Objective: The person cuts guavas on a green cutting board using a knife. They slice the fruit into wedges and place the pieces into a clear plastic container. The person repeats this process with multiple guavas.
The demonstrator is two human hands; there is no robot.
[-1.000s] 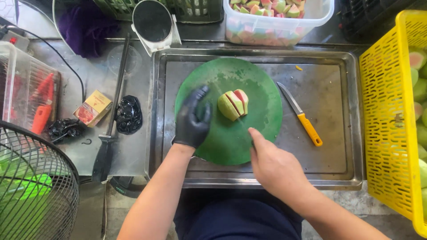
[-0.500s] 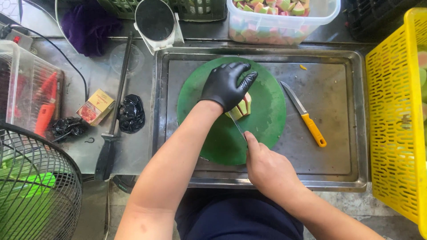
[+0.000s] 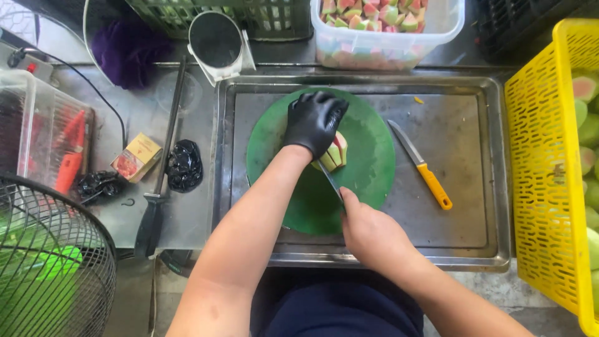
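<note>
My left hand (image 3: 314, 122), in a black glove, rests over a cut green-and-pink fruit (image 3: 334, 154) on a round green cutting board (image 3: 368, 140). The fruit is sliced into wedges that still stand together, partly hidden under the glove. My bare right hand (image 3: 369, 232) grips a knife (image 3: 329, 178) whose blade points up toward the fruit's near side. The board lies in a metal tray (image 3: 480, 206).
A second knife with a yellow handle (image 3: 423, 167) lies on the tray right of the board. A clear tub of cut fruit (image 3: 387, 28) stands behind it, a yellow basket of fruit (image 3: 552, 168) at the right. A fan (image 3: 43, 262), a small box (image 3: 136, 156) and a sharpening rod (image 3: 163, 162) are at the left.
My gloved left hand moved from the board's left side up and over the fruit, covering it. My right hand with the knife stayed near the board's front edge.
</note>
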